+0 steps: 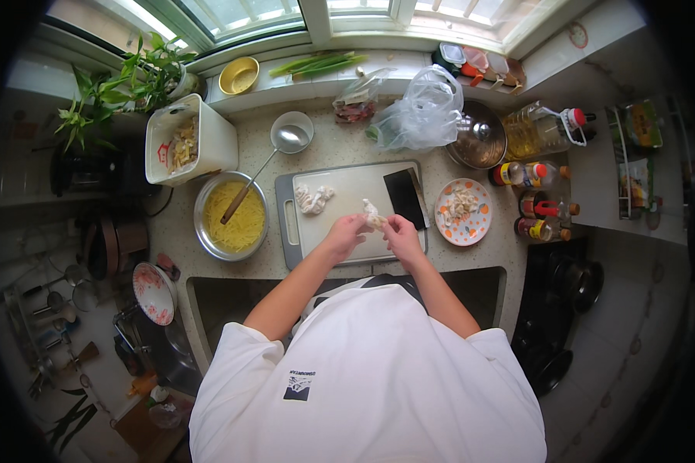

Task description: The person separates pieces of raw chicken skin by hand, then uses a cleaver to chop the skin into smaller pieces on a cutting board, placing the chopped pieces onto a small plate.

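Note:
Between my left hand (348,234) and my right hand (402,237), the fingers of both pinch a small whitish piece of food (373,214), perhaps chicken or squid; its exact kind cannot be told. They are over the near part of a white cutting board (347,179) with a grey rim. More pale pieces (314,199) lie on the board's left side. A black-bladed cleaver or similar flat black object (406,198) rests on its right side. To the right, an orange-patterned plate (479,228) carries small pale strips (461,205).
At left, a metal bowl (199,231) holds yellow shreds under a wooden-handled ladle (249,185); behind it stands a white bin (217,139) with scraps. Plastic bags (425,113) and a lidded pan (478,136) are at the back. Bottles (536,205) line the right.

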Motion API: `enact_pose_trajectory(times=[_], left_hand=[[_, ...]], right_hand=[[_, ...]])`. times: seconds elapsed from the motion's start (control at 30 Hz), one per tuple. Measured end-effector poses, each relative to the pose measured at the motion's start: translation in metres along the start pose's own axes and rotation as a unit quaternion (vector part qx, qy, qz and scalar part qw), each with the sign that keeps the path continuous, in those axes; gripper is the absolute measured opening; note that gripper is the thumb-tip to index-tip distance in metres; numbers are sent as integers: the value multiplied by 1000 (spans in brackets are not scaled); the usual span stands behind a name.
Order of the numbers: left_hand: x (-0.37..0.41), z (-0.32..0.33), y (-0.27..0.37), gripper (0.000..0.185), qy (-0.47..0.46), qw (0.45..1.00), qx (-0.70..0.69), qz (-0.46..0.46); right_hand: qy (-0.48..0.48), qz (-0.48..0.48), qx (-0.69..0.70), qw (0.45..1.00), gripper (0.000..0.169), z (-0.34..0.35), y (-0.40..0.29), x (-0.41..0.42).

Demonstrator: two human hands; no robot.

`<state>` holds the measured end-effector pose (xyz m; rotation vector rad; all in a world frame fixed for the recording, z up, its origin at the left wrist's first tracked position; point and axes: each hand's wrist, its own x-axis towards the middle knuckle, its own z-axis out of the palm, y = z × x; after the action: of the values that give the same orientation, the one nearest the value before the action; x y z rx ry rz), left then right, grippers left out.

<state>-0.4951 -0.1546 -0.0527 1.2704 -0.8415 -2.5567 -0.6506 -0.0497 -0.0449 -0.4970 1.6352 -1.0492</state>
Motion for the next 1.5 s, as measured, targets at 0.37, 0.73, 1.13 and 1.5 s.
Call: enact_pose_trajectory(times=[0.37,0.73,1.13,1.5], left_hand=[[-4,6,16,22,29,999,-17,-13],[2,3,19,19,68,979,184,58],[-5,-8,13,13,-151,944,-280,-91],[-9,-1,22,15,-42,987,-155,7]], right_hand=[[16,47,225,973,19,14,-3,6],[-55,44,55,996,17,-1,-16,13],[-58,111,0,992,19,19,0,33],[-60,89,117,987,27,11,-20,22]])
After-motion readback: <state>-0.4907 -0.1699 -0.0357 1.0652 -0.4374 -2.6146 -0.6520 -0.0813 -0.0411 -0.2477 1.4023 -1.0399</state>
